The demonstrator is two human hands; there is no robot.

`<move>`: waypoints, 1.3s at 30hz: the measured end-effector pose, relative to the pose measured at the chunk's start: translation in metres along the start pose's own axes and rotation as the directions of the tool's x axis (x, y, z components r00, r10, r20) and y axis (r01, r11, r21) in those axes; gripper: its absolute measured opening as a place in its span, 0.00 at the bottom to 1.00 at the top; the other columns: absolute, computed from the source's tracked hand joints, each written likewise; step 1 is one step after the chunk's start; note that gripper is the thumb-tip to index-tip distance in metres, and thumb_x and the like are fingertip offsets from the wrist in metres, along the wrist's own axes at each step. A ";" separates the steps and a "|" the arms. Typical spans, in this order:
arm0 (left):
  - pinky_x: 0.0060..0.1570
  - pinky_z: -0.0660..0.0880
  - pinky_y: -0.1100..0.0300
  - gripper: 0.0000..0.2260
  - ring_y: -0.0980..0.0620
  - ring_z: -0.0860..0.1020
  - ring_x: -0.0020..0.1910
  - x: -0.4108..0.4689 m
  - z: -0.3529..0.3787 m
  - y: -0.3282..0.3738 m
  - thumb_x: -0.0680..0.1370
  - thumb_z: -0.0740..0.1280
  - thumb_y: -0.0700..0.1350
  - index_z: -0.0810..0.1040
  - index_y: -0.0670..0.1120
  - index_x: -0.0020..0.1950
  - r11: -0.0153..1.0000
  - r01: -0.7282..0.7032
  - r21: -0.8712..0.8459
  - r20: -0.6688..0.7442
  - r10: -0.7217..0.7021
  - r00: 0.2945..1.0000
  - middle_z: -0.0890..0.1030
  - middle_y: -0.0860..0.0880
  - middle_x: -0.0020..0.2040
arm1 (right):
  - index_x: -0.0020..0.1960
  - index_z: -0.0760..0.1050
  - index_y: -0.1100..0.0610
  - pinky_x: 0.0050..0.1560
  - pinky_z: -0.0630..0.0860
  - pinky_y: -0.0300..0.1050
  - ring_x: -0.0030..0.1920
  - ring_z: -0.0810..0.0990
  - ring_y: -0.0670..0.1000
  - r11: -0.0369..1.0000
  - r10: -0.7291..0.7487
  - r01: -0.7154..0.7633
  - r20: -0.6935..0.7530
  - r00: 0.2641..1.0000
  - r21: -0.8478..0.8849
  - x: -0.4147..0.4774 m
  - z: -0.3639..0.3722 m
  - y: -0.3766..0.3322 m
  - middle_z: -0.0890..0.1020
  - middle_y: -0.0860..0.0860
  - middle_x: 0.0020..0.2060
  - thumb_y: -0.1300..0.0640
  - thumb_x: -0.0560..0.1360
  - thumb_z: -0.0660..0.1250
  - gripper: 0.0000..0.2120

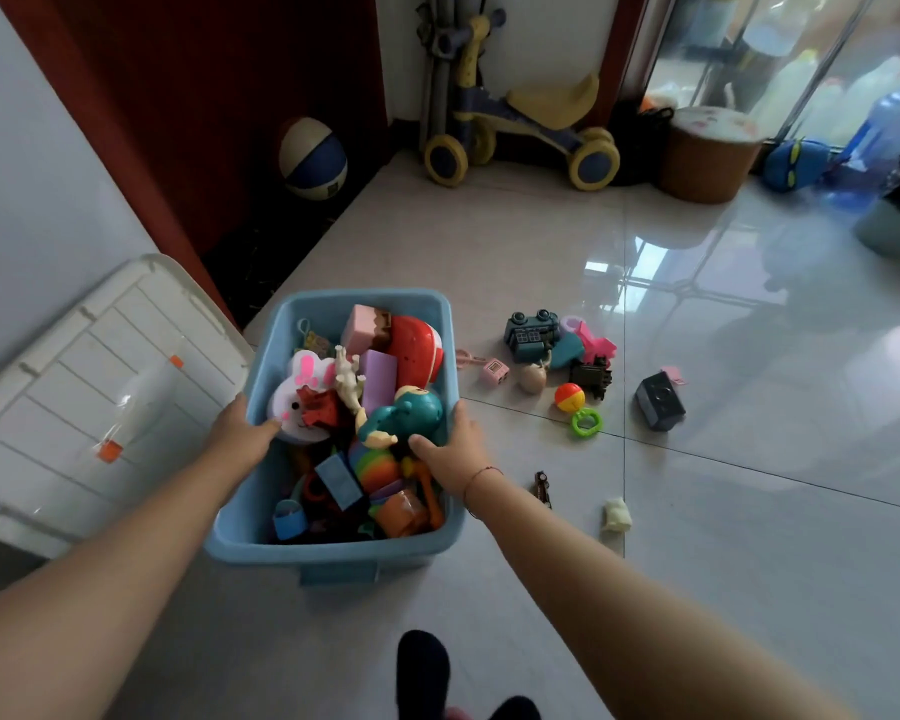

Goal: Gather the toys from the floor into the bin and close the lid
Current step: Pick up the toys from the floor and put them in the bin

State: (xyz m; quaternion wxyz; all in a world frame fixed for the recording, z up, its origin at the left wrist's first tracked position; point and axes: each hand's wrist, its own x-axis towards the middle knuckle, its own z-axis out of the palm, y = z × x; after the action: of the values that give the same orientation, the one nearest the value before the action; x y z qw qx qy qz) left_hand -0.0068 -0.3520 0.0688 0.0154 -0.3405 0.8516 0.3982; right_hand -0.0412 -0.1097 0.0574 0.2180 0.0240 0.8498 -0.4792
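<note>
A blue plastic bin (261,532) stands on the tiled floor, full of mixed toys, among them a white rabbit (302,397), a red dome (417,350) and a teal elephant (411,413). My left hand (242,428) grips the bin's left rim, thumb inside. My right hand (450,452) grips the right rim, thumb inside. The white lid (94,392) leans against the wall to the left. Loose toys lie right of the bin: a dark blue car (531,332), a pink piece (596,345), a red-yellow rattle (575,407), a black box (660,401), a pale block (617,514).
A yellow-blue ride-on scooter (520,132) and a ball (313,158) stand at the far wall. A brown stool (707,158) and a blue bag (796,163) sit by the glass door. My dark-socked feet (422,672) are at the bottom edge.
</note>
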 end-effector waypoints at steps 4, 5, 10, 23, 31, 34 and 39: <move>0.70 0.63 0.46 0.31 0.41 0.64 0.72 -0.013 0.004 0.032 0.75 0.66 0.54 0.60 0.47 0.75 0.990 -0.119 0.075 -0.022 0.121 0.992 0.64 0.43 0.74 | 0.75 0.53 0.54 0.68 0.68 0.54 0.68 0.68 0.56 0.995 -0.021 0.020 -0.010 1.000 -0.103 -0.005 -0.027 0.005 0.64 0.54 0.71 0.46 0.74 0.65 0.35; 0.70 0.62 0.48 0.31 0.41 0.63 0.72 -0.021 0.009 0.047 0.76 0.66 0.53 0.60 0.45 0.75 0.979 -0.174 0.108 -0.036 0.178 0.983 0.64 0.43 0.74 | 0.76 0.52 0.54 0.69 0.66 0.54 0.70 0.66 0.56 0.987 -0.037 0.032 -0.028 0.999 -0.157 -0.008 -0.038 0.007 0.63 0.55 0.72 0.46 0.75 0.65 0.36; 0.72 0.59 0.50 0.29 0.45 0.62 0.73 -0.073 0.046 0.118 0.76 0.66 0.49 0.60 0.45 0.75 0.856 -0.511 0.079 0.030 0.510 0.859 0.63 0.45 0.74 | 0.75 0.54 0.50 0.68 0.67 0.52 0.67 0.68 0.56 0.899 -0.149 0.104 -0.076 0.986 -0.425 -0.017 -0.112 0.021 0.65 0.56 0.70 0.46 0.74 0.66 0.34; 0.71 0.58 0.57 0.31 0.48 0.60 0.72 -0.119 0.240 0.132 0.76 0.66 0.51 0.58 0.49 0.75 0.838 -0.521 0.160 0.440 0.411 0.798 0.61 0.48 0.74 | 0.76 0.51 0.49 0.66 0.68 0.47 0.66 0.69 0.55 0.802 0.034 0.021 0.080 0.996 -0.597 0.008 -0.189 0.151 0.67 0.54 0.68 0.47 0.73 0.68 0.38; 0.70 0.61 0.54 0.33 0.47 0.61 0.72 -0.095 0.309 0.101 0.75 0.67 0.53 0.56 0.51 0.76 0.795 -0.521 0.310 0.604 0.259 0.754 0.60 0.50 0.74 | 0.74 0.55 0.47 0.59 0.72 0.48 0.63 0.71 0.57 0.823 0.160 -0.143 -0.017 0.987 -0.550 0.020 -0.165 0.238 0.65 0.51 0.66 0.45 0.72 0.67 0.34; 0.68 0.65 0.53 0.33 0.46 0.62 0.70 -0.090 0.330 0.094 0.75 0.66 0.53 0.55 0.51 0.76 0.791 -0.489 0.368 0.618 0.185 0.764 0.59 0.50 0.74 | 0.72 0.57 0.46 0.55 0.74 0.50 0.61 0.73 0.58 0.801 0.199 -0.190 -0.048 0.979 -0.568 0.030 -0.159 0.250 0.66 0.52 0.64 0.44 0.73 0.66 0.31; 0.61 0.70 0.52 0.23 0.44 0.68 0.63 -0.084 0.348 0.087 0.76 0.66 0.45 0.64 0.49 0.70 0.758 -0.492 0.429 0.608 0.161 0.778 0.64 0.48 0.68 | 0.69 0.62 0.48 0.52 0.75 0.48 0.52 0.77 0.58 0.852 0.157 -0.139 -0.007 0.988 -0.505 0.041 -0.154 0.262 0.67 0.52 0.58 0.48 0.75 0.64 0.24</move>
State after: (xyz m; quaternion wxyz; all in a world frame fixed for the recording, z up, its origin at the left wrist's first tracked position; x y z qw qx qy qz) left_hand -0.0795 -0.0254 -0.0859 0.2797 -0.0338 0.9381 0.2017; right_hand -0.0663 0.1521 -0.1011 0.2677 0.0231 0.9371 -0.2227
